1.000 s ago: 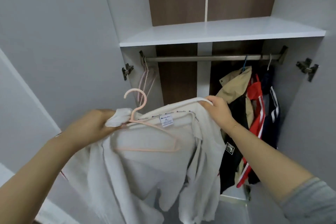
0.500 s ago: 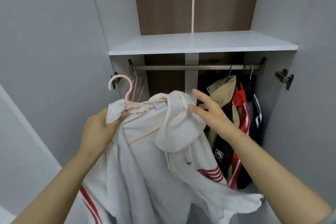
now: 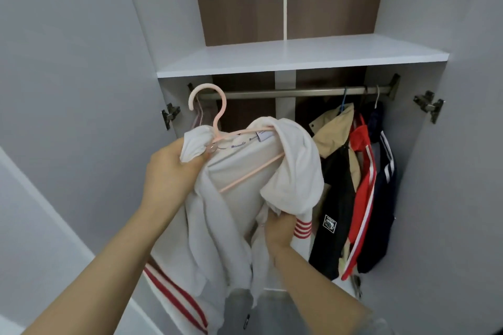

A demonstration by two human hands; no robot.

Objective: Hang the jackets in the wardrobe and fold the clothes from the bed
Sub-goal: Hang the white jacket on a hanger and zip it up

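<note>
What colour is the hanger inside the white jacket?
Pale pink hanger, clearest in the head view.

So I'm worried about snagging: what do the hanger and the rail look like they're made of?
The pink hanger looks like smooth matte plastic: thin, rounded, uniformly coloured, with no metal glint. The rail looks like brushed metal, grey-bronze with a dull sheen along its length. Neither shows rough edges, though fine detail is blurred.

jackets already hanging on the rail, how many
3, bunched at the rail's right end: a beige-and-black jacket, a red one, a navy one. More may hide behind.
</note>
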